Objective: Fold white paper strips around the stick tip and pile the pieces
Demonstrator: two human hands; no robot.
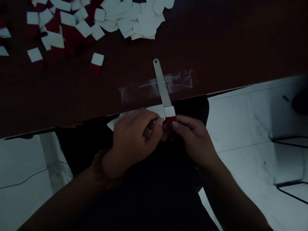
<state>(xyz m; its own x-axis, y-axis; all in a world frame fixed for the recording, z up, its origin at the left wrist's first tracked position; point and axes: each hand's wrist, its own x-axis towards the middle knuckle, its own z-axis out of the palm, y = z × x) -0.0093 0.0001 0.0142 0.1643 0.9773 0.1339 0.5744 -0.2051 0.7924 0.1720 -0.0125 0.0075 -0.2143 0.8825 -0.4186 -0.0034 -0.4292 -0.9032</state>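
Note:
Just past the table's front edge, my right hand (199,138) pinches a small red-and-white folded piece (170,112), perhaps of paper or fabric, by its red end. My left hand (135,137), wearing a beaded bracelet (99,165), is closed, with its thumb and fingers pinched together right beside that piece. Whatever those fingertips grip is hidden. White paper (113,123) shows behind my left hand. A flat, ruler-like strip (161,83) with a hole at its far end lies on the table, and its near end meets the white top of the piece.
Many red-and-white pieces (67,20) lie scattered on the dark table (234,35) at upper left. Beside them is a pile of white round-ended pieces (146,17). One piece (97,63) lies apart. Clear tape (179,81) sticks near the edge. Thin black metal legs (300,140) stand at right.

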